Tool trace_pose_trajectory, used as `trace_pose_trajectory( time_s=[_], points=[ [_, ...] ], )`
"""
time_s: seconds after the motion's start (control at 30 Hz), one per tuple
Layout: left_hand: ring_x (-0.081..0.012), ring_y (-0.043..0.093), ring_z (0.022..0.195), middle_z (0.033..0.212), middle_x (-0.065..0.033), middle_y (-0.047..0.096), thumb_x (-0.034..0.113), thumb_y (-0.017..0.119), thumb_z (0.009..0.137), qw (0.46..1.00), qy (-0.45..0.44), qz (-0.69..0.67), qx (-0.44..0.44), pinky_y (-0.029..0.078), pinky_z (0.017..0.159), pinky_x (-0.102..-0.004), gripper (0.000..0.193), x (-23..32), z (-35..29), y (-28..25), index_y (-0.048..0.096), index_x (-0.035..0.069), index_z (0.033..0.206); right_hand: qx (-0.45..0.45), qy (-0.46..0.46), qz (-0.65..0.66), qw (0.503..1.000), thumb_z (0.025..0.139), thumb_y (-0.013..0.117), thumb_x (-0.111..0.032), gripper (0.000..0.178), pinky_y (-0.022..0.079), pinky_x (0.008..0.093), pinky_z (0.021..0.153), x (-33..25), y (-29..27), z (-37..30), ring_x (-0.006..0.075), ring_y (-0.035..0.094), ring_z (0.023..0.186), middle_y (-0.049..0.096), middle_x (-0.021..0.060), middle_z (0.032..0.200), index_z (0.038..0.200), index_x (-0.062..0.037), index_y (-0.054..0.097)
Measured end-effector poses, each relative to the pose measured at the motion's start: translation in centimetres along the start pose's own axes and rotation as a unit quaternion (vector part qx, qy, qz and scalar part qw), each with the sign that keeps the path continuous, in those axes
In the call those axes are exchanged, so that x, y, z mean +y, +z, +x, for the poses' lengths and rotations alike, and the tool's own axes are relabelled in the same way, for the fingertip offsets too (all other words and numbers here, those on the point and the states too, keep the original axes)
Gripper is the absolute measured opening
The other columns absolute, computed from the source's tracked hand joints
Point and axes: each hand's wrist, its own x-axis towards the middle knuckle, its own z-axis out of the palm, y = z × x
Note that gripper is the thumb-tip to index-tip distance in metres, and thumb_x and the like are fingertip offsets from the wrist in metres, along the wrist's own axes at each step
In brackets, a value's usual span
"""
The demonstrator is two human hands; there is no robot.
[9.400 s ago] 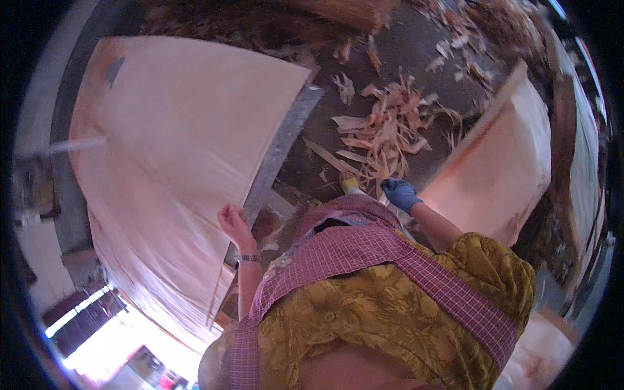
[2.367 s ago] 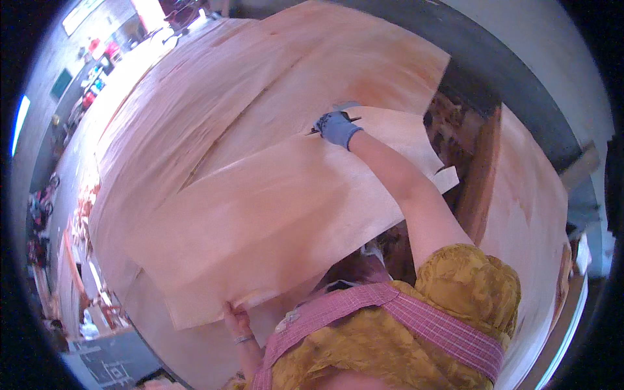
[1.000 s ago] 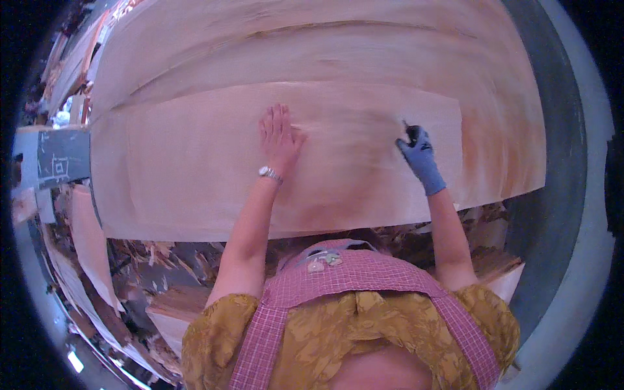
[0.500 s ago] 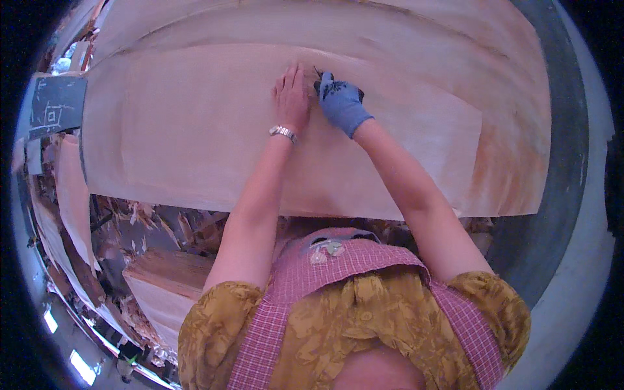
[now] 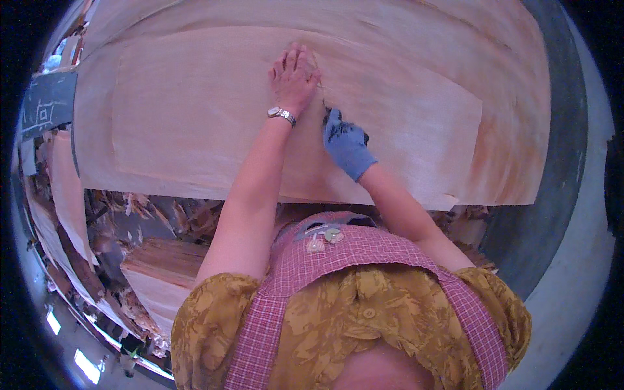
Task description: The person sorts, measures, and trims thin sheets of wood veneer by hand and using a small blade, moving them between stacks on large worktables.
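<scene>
My bare left hand [image 5: 294,81] lies flat on a thin wood veneer sheet [image 5: 195,117], its fingers a little apart. A silver watch [image 5: 282,115] circles that wrist. To the right of it and nearer to me, my right hand [image 5: 348,146], in a blue glove with dark patches, is closed around a small knife [image 5: 327,112]. Most of the knife is hidden by the glove; only its thin front end shows, against the sheet. A narrow cut line [image 5: 321,77] runs from beside my left fingers down to the blade.
Larger veneer sheets [image 5: 507,156] lie beneath, with brownish stains at the right. A dark board with chalk marks [image 5: 51,105] stands at the left edge. Torn veneer scraps [image 5: 185,218] and a stacked wood block [image 5: 162,263] are below the near edge. A dark strip [image 5: 562,130] borders the right.
My right hand has drawn the knife toward me, away from the left fingertips, and a cut line now shows behind it. My left hand stays on the sheet, its fingers spread slightly wider.
</scene>
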Motion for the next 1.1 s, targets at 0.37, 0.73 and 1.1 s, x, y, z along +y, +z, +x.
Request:
trace_pose_trajectory(
  time_s=[0.37, 0.73, 1.1],
  points=[
    [-0.0287, 0.039, 0.129, 0.144, -0.0046, 0.043, 0.037, 0.056, 0.088, 0.999, 0.006, -0.040, 0.004, 0.028, 0.108, -0.0490, 0.057, 4.1, -0.8, -0.1, 0.044, 0.013, 0.139, -0.071, 0.045, 0.019, 0.996, 0.089, 0.050, -0.016, 0.041, 0.052, 0.0522, 0.049, 2.2, 3.5, -7.7, 0.0300, 0.070, 0.065, 0.069, 0.0177, 0.077, 0.123, 0.0046, 0.042],
    [-0.0278, 0.036, 0.135, 0.146, -0.0080, 0.041, 0.031, 0.045, 0.094, 0.996, 0.055, 0.064, -0.003, 0.021, 0.114, -0.0483, 0.050, 9.9, -6.1, 2.8, 0.043, 0.015, 0.141, -0.075, -0.131, 0.022, 0.988, 0.090, 0.048, -0.018, 0.017, 0.048, 0.0449, 0.050, 19.5, 4.6, -16.5, 0.0294, 0.067, 0.063, 0.067, 0.0111, 0.073, 0.105, -0.0127, 0.052],
    [-0.0264, 0.035, 0.135, 0.148, -0.0036, 0.038, 0.035, 0.044, 0.094, 0.992, 0.075, 0.097, 0.009, 0.022, 0.114, -0.0474, 0.053, 9.5, -6.1, 2.9, 0.038, 0.020, 0.144, -0.005, -0.259, -0.080, 0.962, 0.089, 0.050, -0.020, 0.018, 0.047, 0.0425, 0.057, 41.6, 4.9, -20.1, 0.0276, 0.063, 0.062, 0.062, 0.0077, 0.068, 0.102, -0.0208, 0.063]
  ],
)
